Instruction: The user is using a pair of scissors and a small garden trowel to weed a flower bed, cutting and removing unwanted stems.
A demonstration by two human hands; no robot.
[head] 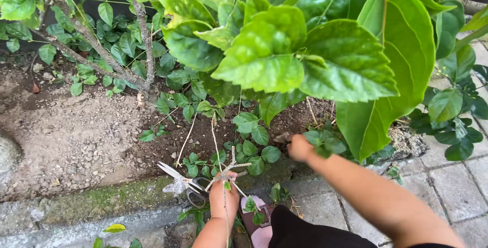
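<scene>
Left hand (pixel 223 197) is gripping scissors (pixel 185 182) and a bare twig (pixel 229 166), fingers closed, over the mossy curb (pixel 117 197). Right hand (pixel 300 148) is reaching into low leaves (pixel 323 141) on the soil; its finger spread is hidden.

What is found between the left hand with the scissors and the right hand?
In the head view, between the left hand holding scissors and the right hand lie small green-leaved plants, dry twigs and dark soil.
</scene>
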